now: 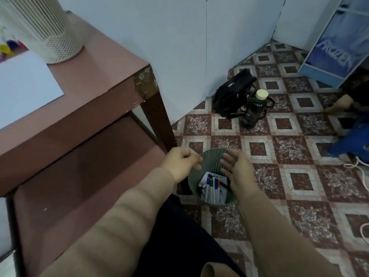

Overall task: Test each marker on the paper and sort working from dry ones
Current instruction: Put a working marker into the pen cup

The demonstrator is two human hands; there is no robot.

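Left hand (180, 162): positioned above the near-left rim of the green wastebasket (192, 188). Fingers are curled inward toward the palm. A small orange spot shows at the fingertips; whether the hand pinches an object there or is merely clenched cannot be determined.

Right hand (237, 172): positioned above the right side of the wastebasket. Fingers are extended and relaxed, palm facing left, grasping nothing.

Markers (212, 189): several white-barrelled markers with blue, green, orange and black caps lie inside the wastebasket, leaning on its inner wall, on top of a white paper scrap (205, 178). The wastebasket stands on the patterned tile floor (289, 148), just beside the leg of the reddish-brown table (95, 62).

Table top: a white sheet of paper (26, 80) lies flat at the left. A white perforated cylindrical container (50, 37) stands upright behind the sheet. Blurred coloured objects (7, 47) sit at the far-left edge; their type is not identifiable.

Floor, far side: a black bag (231, 92) leans against the wall, touching a dark bottle (255, 110) with a cream cap. A blue "FROZEN" printed unit (335, 54) stands in the corner.
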